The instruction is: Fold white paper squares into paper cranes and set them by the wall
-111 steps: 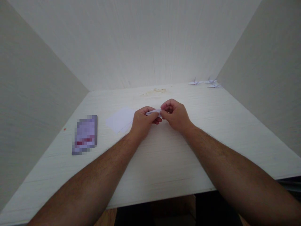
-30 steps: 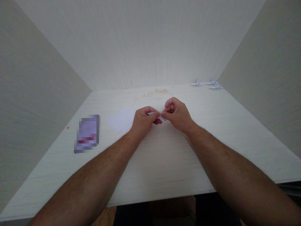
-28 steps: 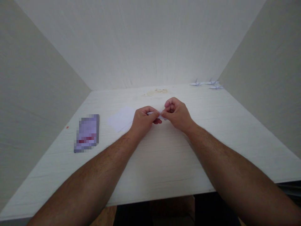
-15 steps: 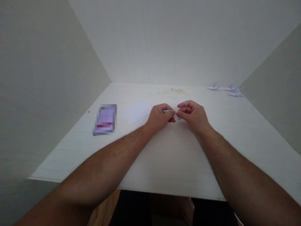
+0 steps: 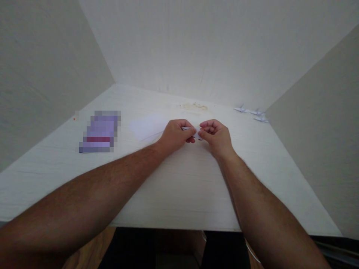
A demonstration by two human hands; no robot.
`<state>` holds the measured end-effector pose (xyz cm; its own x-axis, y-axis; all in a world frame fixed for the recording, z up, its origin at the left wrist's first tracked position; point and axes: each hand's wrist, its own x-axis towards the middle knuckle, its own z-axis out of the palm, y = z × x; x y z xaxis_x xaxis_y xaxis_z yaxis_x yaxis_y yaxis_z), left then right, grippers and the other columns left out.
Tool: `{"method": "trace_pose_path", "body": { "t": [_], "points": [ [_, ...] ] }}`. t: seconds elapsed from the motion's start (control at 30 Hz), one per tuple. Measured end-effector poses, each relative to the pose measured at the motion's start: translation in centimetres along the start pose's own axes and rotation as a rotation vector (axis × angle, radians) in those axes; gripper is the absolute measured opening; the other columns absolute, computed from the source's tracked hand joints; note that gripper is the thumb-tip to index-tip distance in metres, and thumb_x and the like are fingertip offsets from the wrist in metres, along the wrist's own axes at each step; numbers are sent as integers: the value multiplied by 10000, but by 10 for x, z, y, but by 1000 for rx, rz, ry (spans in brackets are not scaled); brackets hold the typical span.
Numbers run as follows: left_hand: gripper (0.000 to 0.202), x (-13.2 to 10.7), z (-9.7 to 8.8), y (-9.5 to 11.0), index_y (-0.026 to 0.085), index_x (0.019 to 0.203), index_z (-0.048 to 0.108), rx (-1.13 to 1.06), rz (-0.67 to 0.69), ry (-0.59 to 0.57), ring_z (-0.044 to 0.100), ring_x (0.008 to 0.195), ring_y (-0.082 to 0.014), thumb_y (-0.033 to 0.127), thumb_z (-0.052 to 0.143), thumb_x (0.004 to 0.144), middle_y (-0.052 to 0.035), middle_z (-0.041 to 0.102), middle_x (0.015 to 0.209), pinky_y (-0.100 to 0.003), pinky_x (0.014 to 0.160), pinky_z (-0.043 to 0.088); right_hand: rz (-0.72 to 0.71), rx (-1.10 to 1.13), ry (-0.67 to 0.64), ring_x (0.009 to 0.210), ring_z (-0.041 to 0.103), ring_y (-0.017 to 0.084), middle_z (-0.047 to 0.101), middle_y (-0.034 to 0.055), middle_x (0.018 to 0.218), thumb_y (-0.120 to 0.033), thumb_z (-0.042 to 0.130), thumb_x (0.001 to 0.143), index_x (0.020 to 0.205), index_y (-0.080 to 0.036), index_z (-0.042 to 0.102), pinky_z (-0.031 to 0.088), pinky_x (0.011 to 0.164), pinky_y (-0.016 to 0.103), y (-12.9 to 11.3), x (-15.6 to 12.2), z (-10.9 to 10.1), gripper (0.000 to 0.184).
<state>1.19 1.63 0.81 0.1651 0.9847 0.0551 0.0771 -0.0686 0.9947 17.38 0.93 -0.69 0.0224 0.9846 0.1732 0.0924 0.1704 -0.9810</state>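
Note:
Between my two hands is a small folded piece of white paper (image 5: 197, 133), held above the middle of the table. My left hand (image 5: 179, 131) pinches its left part between thumb and fingers. With thumb and forefinger, my right hand (image 5: 215, 135) grips the right end, its other fingers curled loosely above. Most of the paper is covered by my fingers, so its exact shape does not show. Flat white sheets of paper (image 5: 147, 126) lie on the table just left of my left hand.
A blurred-out purple item with a dark red band (image 5: 101, 130) lies at the left. Several folded paper cranes (image 5: 260, 119) sit in the back right corner. Walls enclose the white table (image 5: 174, 194) at the back and both sides. A stain (image 5: 195, 107) marks its rear.
The whole view has shifted, so the table's things appear further left. Both hands keep their hold on the folded paper, with hardly any change in their pose.

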Motion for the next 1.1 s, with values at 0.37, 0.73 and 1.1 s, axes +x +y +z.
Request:
{"method": "trace_pose_path", "body": {
  "t": [0.37, 0.73, 1.1],
  "points": [
    [151, 3, -2, -3, 146, 684, 661, -65, 14, 18, 639, 487, -130, 269, 739, 723, -27, 667, 549, -214, 498, 481, -11, 30, 56, 541, 536, 86, 600, -73, 631, -250, 727, 647, 839, -220, 536, 425, 573, 256, -3, -1, 1, 273],
    [134, 2, -3, -2, 154, 678, 665, -33, 8, 15, 644, 494, -133, 265, 733, 713, -27, 663, 534, -206, 506, 469, -2, -38, 21, 593, 534, 90, 624, -52, 679, -237, 719, 644, 844, -210, 581, 420, 595, 256, -6, -3, 4, 245],
    [156, 2, -3, -5, 155, 668, 648, -152, 6, -36, 632, 485, -120, 277, 745, 682, -1, 642, 555, -212, 507, 477, -31, 73, -34, 610, 541, 94, 598, -64, 699, -201, 724, 634, 815, -224, 522, 415, 601, 256, 0, -1, 1, 273]
  ]
}}
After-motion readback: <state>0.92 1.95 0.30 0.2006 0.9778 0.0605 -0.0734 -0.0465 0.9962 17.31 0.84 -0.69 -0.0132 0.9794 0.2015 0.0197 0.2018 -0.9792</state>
